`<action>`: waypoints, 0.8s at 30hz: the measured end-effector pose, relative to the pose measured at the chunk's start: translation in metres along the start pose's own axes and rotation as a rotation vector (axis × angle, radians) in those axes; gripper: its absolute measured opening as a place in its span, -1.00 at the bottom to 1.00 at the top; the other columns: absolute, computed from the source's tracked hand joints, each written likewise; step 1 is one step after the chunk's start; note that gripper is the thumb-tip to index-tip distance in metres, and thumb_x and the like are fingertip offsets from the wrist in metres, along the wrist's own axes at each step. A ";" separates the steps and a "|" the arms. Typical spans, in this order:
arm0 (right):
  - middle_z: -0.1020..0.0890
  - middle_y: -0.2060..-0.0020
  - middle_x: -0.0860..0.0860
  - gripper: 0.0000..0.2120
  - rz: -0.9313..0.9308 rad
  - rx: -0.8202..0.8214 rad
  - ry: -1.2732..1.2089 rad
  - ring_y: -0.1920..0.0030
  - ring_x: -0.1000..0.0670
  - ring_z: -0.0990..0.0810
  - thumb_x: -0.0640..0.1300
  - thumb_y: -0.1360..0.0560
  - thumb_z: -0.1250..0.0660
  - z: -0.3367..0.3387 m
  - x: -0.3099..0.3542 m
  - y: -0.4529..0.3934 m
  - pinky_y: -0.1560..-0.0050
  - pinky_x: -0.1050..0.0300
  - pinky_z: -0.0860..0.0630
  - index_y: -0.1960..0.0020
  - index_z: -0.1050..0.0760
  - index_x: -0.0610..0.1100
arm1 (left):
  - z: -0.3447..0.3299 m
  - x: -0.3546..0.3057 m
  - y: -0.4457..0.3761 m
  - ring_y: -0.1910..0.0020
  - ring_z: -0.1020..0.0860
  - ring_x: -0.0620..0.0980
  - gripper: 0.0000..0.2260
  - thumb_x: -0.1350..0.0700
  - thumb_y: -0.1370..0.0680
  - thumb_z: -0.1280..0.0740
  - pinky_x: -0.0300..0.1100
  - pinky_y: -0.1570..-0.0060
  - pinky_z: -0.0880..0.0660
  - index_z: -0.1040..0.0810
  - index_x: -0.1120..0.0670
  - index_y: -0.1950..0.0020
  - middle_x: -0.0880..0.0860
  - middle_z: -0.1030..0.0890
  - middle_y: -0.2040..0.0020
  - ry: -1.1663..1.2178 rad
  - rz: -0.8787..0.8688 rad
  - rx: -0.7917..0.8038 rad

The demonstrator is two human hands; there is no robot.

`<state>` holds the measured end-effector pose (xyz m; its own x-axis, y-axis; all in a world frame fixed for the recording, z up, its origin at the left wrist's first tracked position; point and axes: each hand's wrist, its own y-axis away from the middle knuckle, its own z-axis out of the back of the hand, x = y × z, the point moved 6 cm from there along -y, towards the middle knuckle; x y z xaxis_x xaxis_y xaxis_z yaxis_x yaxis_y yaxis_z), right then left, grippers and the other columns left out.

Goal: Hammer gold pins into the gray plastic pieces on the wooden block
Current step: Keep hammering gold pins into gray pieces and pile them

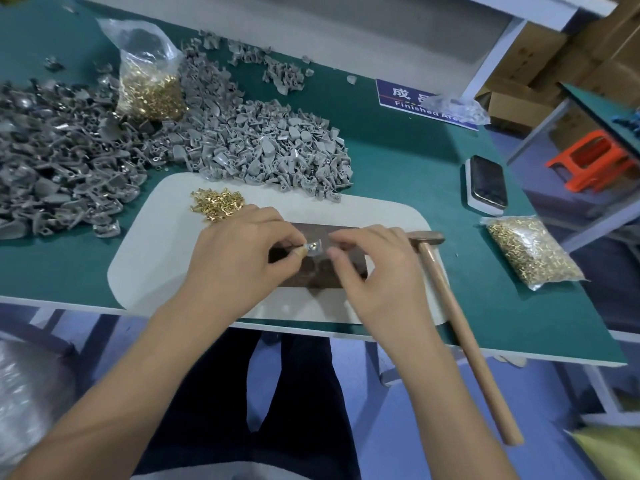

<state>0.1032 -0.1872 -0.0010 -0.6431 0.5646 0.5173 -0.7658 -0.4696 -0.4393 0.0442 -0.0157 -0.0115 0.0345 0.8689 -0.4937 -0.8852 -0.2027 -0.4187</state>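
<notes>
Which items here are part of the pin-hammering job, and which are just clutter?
Job: left hand pinching gray piece, right hand, wooden block, hammer, loose gold pins, gray pile.
Lying about: phone, orange stool.

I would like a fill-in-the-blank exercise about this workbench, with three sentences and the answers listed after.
1. The left hand pinches a small gray piece above the dark ____ block.
2. The hammer lies on the table, beside the ____ hand.
3. The loose gold pins lie on the ____ mat, behind the left hand.

Answers: wooden; right; white
</notes>
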 end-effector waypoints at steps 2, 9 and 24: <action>-0.68 0.09 0.10 -0.92 0.044 0.041 -0.029 0.03 -0.05 -0.55 -0.17 -0.54 -0.45 -0.020 0.014 -0.005 -0.08 0.01 -0.47 -0.01 -0.69 -0.05 | 0.003 0.004 0.009 0.07 -0.53 -0.11 -0.95 0.02 -0.44 -0.47 -0.13 0.26 -0.48 -0.66 -0.13 0.13 -0.17 -0.58 0.15 0.038 0.033 -0.034; -0.67 0.12 0.16 -0.95 0.055 0.155 -0.090 0.04 0.03 -0.54 -0.14 -0.53 -0.45 -0.076 0.058 -0.027 -0.02 -0.02 -0.51 0.03 -0.67 0.00 | 0.034 0.058 0.035 0.04 -0.54 -0.14 -0.91 0.03 -0.47 -0.48 -0.16 0.30 -0.47 -0.67 -0.15 0.07 -0.18 -0.60 0.09 0.009 0.164 -0.204; -0.54 0.16 0.10 -0.83 0.135 0.334 0.041 0.07 -0.03 -0.56 0.06 -0.57 -0.35 -0.212 0.150 -0.052 0.27 0.10 -0.23 -0.13 -0.64 0.20 | 0.080 0.176 0.081 0.35 -0.49 -0.13 -0.88 0.10 -0.62 -0.35 -0.41 0.35 -0.33 -0.66 -0.07 -0.05 -0.14 -0.57 0.32 0.247 0.483 -0.397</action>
<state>0.0476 0.0661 -0.0560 -0.7432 0.5056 0.4383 -0.6375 -0.7339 -0.2343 -0.0588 0.1570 -0.0715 -0.1756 0.5198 -0.8360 -0.5921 -0.7342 -0.3321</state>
